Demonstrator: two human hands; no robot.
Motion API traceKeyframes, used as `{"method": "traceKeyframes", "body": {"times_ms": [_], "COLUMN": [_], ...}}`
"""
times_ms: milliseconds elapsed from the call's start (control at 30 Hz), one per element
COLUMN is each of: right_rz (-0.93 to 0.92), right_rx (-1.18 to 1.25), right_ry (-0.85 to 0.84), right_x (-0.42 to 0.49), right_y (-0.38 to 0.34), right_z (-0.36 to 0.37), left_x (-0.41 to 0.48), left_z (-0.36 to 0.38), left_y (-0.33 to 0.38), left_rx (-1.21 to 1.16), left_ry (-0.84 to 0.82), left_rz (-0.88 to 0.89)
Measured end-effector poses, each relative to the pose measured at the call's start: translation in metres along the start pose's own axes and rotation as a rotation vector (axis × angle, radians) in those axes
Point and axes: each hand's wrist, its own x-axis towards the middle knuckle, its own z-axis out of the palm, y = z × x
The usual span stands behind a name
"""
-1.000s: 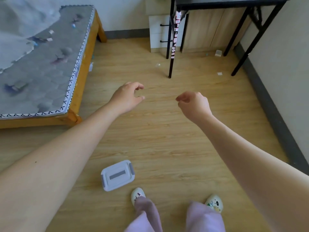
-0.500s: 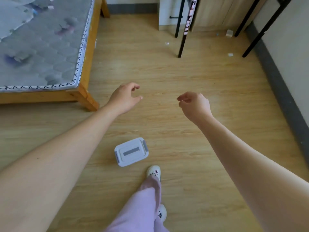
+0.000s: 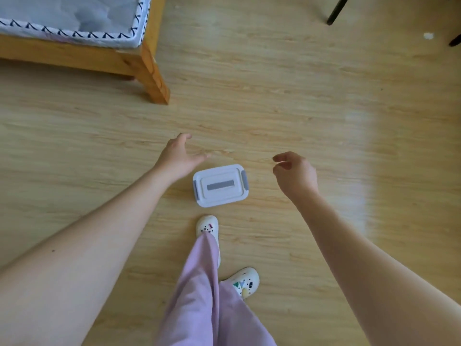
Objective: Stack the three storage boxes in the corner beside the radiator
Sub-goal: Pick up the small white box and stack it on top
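One white storage box (image 3: 220, 185) with grey side clips and a grey strip on its lid lies on the wooden floor, just ahead of my feet. My left hand (image 3: 178, 156) hovers above and to the left of it, fingers spread and empty. My right hand (image 3: 294, 172) hangs to the right of the box, fingers loosely curled around nothing. Neither hand touches the box. No other storage box, radiator or corner is in view.
A wooden bed frame (image 3: 147, 71) with a mattress (image 3: 72, 18) fills the top left, its corner leg near the box. Black table legs (image 3: 336, 10) show at the top right, with a small white scrap (image 3: 428, 35) beside them. My white clogs (image 3: 207, 229) stand right behind the box.
My view has tilted down and I have stepped forward, so the box now lies between my hands. Both hands have lowered toward it and my left fingers have spread.
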Motion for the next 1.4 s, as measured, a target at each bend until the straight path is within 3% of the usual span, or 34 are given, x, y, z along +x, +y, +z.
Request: {"method": "traceKeyframes", "body": {"times_ms": [233, 467, 733, 900, 1100, 1400], "right_rz": [0.06, 0.092, 0.155, 0.28, 0.43, 0.409], "right_rx": [-0.013, -0.122, -0.201, -0.154, -0.048, 0.009], "right_ry": [-0.037, -0.17, -0.197, -0.157, -0.231, -0.205], "right_x": [0.06, 0.116, 0.192, 0.23, 0.254, 0.259], "right_y": [0.015, 0.077, 0.138, 0.166, 0.192, 0.188], "right_z": [0.095, 0.186, 0.265, 0.297, 0.321, 0.312], "left_x": [0.068, 0.117, 0.181, 0.213, 0.23, 0.237], "left_z": [0.037, 0.111, 0.171, 0.209, 0.239, 0.232], "left_y": [-0.067, -0.144, -0.224, -0.25, -0.264, -0.25], "left_rx": [-0.162, -0.27, -0.309, -0.363, -0.467, -0.449], "left_ry": [-0.064, -0.125, -0.118, -0.116, -0.15, -0.107], "left_rz": [-0.133, -0.289, -0.464, -0.553, -0.61, -0.564]}}
